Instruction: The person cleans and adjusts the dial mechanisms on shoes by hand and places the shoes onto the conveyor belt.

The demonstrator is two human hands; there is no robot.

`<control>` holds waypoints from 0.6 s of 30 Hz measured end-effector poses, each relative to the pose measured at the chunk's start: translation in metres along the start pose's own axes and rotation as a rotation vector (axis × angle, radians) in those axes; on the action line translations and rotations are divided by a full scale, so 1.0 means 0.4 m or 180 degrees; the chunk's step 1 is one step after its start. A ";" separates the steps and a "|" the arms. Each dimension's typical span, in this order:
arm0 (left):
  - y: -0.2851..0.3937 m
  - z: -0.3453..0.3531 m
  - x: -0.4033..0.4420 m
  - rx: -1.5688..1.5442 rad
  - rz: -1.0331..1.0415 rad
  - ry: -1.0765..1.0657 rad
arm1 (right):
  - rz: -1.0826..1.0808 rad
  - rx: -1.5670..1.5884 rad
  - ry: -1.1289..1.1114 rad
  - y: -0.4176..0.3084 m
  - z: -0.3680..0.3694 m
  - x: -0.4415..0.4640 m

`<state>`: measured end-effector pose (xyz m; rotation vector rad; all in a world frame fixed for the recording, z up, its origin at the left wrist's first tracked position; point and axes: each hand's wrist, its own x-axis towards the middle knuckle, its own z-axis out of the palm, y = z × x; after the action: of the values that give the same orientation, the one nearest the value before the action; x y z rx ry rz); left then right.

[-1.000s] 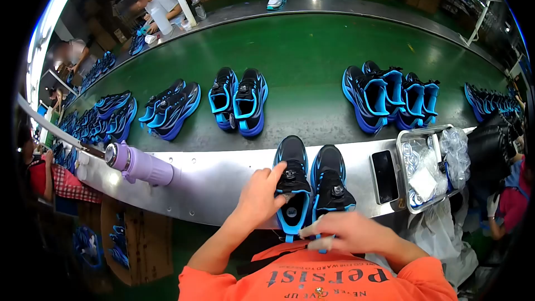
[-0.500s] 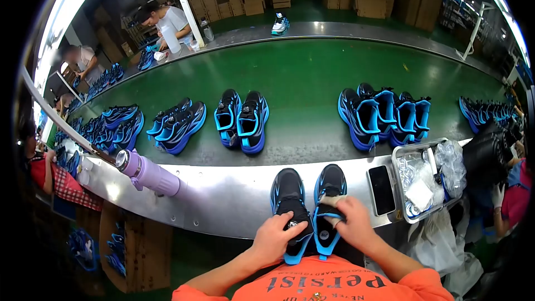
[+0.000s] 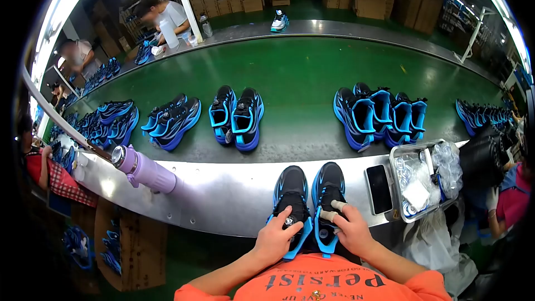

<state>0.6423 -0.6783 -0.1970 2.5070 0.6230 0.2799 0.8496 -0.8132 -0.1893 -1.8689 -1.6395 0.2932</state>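
A pair of black-and-blue sneakers stands side by side at the near edge of the metal ledge, toes pointing away from me. My left hand [image 3: 275, 239] grips the left sneaker [image 3: 292, 185], thumb and forefinger on either side of the round dial [image 3: 289, 221] on its tongue. On the right sneaker [image 3: 329, 181], my right hand [image 3: 352, 231] has its fingers bent at the tongue and collar. Pale finger covers [image 3: 336, 207] sit on some of its fingertips. My palms hide part of both heels.
A phone [image 3: 379, 189] and a tray of small plastic-wrapped parts [image 3: 397, 181] lie to the right. The lilac bottle [image 3: 146, 170] leans at left. More sneakers [image 3: 247, 120] stand along the green belt [image 3: 301, 72]. Co-workers [image 3: 173, 18] are at far left and right.
My right fingers have shifted at the right sneaker's tongue, and the pale covers now show closer together. My left hand stays at the dial. The whole view has shifted slightly.
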 end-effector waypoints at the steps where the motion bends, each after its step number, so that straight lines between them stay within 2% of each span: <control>1: -0.001 0.006 0.002 0.0067 0.0046 0.0039 | -0.0018 -0.0026 -0.0022 -0.004 -0.004 0.006; 4: 0.038 -0.001 0.022 0.0625 0.0024 -0.0333 | -0.0109 -0.0327 0.0042 -0.004 0.028 0.003; 7: 0.034 -0.019 0.046 0.1116 0.0663 0.0158 | -0.0104 -0.0443 0.0317 -0.008 0.052 -0.008; 8: 0.036 -0.028 0.053 0.1213 0.0779 0.0092 | -0.0102 -0.0435 0.0445 -0.008 0.058 -0.009; 12: 0.019 0.005 0.056 0.1327 0.0964 -0.0007 | -0.0078 -0.0267 0.0662 0.000 0.070 -0.005; 18: 0.031 -0.010 0.061 0.1165 0.1007 0.0170 | 0.0023 -0.0215 0.0300 0.000 0.034 -0.004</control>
<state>0.6668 -0.6739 -0.1850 2.9616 0.3146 0.3776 0.8419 -0.8106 -0.2004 -1.9091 -1.5974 0.1519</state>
